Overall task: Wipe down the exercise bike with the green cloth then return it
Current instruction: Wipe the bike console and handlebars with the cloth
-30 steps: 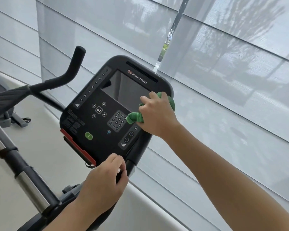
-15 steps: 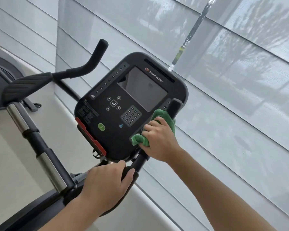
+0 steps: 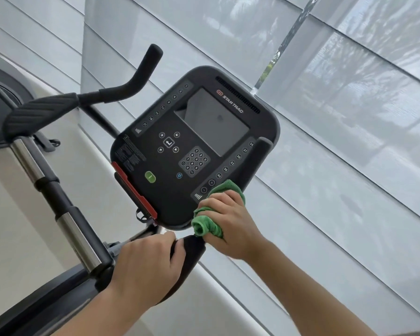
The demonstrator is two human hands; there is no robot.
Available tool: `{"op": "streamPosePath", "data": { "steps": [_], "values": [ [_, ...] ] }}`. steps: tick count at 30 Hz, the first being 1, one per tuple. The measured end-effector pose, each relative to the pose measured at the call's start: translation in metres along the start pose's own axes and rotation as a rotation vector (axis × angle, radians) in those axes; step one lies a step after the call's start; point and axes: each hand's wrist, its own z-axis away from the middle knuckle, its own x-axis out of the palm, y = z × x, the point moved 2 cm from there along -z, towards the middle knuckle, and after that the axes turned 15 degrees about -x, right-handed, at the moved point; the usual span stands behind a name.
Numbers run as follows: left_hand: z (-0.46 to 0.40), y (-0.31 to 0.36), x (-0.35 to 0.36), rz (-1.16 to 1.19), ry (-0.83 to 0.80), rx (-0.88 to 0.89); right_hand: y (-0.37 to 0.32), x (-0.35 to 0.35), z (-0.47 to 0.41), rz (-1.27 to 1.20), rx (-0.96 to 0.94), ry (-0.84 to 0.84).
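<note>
Console [image 3: 194, 146] fronts window blinds [image 3: 349, 117]; handlebar [image 3: 131, 86] leftward.

console [image 3: 170, 122] reads "star trac" above the screen [image 3: 211, 122]. left column of level numbers: 21, 18, 15, 12, 9, 6, 3, 1. right column: 24, 27, 30, 33, 36, 40. keypad [image 3: 194, 161] has digits 0–9. warning label text at lower left too small to read.

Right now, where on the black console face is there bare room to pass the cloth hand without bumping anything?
Free: the grey screen and the plain patch between the green oval button and number keypad. Crowded: the lower right corner, where the right hand grips the bunched green cloth beside the black handlebar.
</note>
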Motion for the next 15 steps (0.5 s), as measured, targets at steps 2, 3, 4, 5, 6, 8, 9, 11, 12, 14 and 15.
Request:
{"op": "streamPosePath", "data": {
  "steps": [2,3,4,5,6,8,9,11,12,14,15],
  "values": [
    [0.000,0.000,0.002,-0.005,-0.018,-0.010,0.027,-0.010,-0.005,0.096,-0.121,-0.075],
    [0.000,0.000,0.003,-0.006,-0.021,-0.010,0.040,-0.016,-0.011,0.155,-0.164,-0.098],
    [-0.001,-0.001,0.004,-0.006,-0.024,-0.008,0.051,-0.023,-0.020,0.226,-0.208,-0.117],
    [-0.001,-0.001,0.004,-0.003,-0.029,-0.006,0.059,-0.031,-0.029,0.299,-0.251,-0.130],
    [-0.001,-0.002,0.005,0.004,-0.028,-0.003,0.065,-0.040,-0.037,0.361,-0.287,-0.126],
    [-0.001,-0.003,0.004,0.020,-0.020,-0.005,0.075,-0.063,-0.049,0.458,-0.301,-0.056],
    [-0.001,-0.002,0.005,0.023,-0.021,-0.006,0.080,-0.075,-0.052,0.499,-0.281,0.001],
    [-0.001,-0.003,0.006,0.023,-0.016,-0.005,0.088,-0.087,-0.051,0.548,-0.220,0.063],
    [-0.001,-0.003,0.007,0.025,-0.011,0.001,0.088,-0.085,-0.049,0.561,-0.194,0.036],
    [-0.001,-0.002,0.006,0.035,-0.004,0.020,0.082,-0.062,-0.039,0.555,-0.165,-0.070],
    [-0.001,-0.002,0.005,0.039,0.000,0.026,0.076,-0.047,-0.032,0.521,-0.149,-0.090]
  ]
}}
